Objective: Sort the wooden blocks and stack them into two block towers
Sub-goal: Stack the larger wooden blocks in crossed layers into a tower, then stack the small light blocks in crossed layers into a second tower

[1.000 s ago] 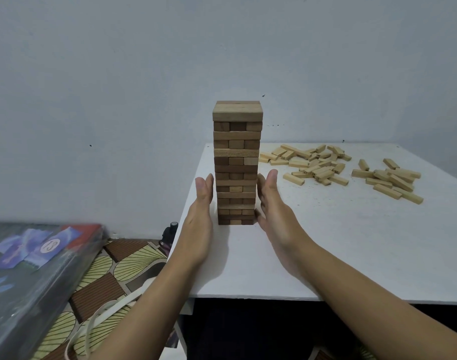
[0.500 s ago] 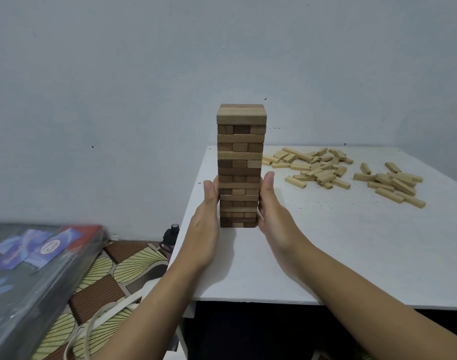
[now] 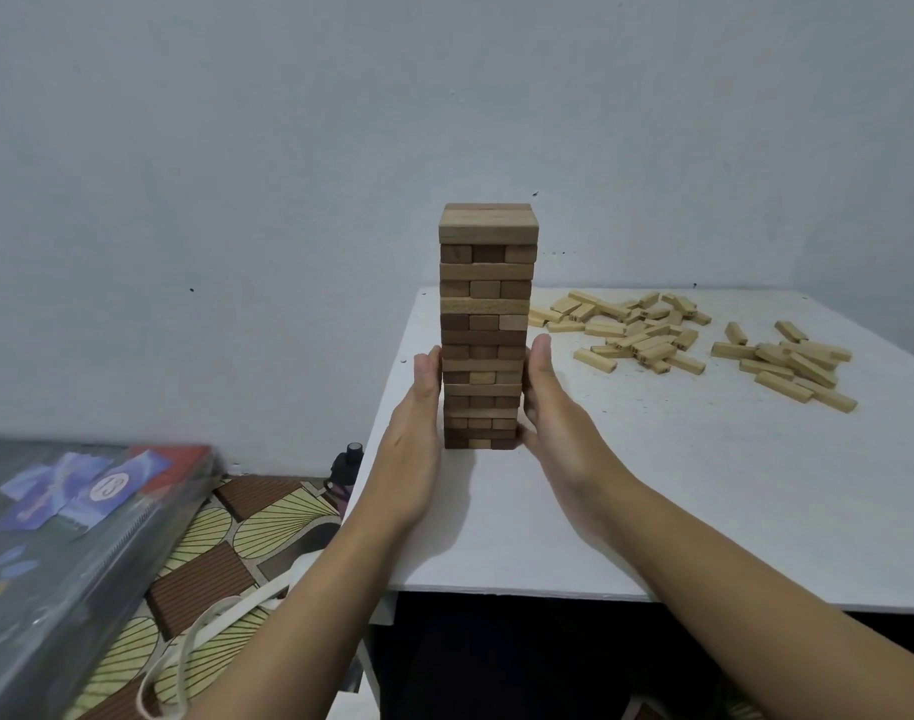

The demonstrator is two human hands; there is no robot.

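A tall tower of darker brown wooden blocks (image 3: 487,304) stands upright near the left edge of the white table (image 3: 704,485). My left hand (image 3: 416,428) presses flat against the tower's lower left side, fingers straight. Against the lower right side my right hand (image 3: 553,407) presses flat in the same way. Loose pale wooden blocks lie scattered at the back of the table in one pile (image 3: 634,332) and in a second pile (image 3: 792,366) further right.
Left of the table, lower down, lies a patterned brown and yellow mat (image 3: 211,553) with a white strap (image 3: 195,641). A dark box or folder (image 3: 55,537) fills the lower left. A small black bottle (image 3: 348,462) stands by the table's left edge. A grey wall is behind.
Both hands have closed in from either side of the tower and now press flat against its lower part. The tower still stands in the same spot.
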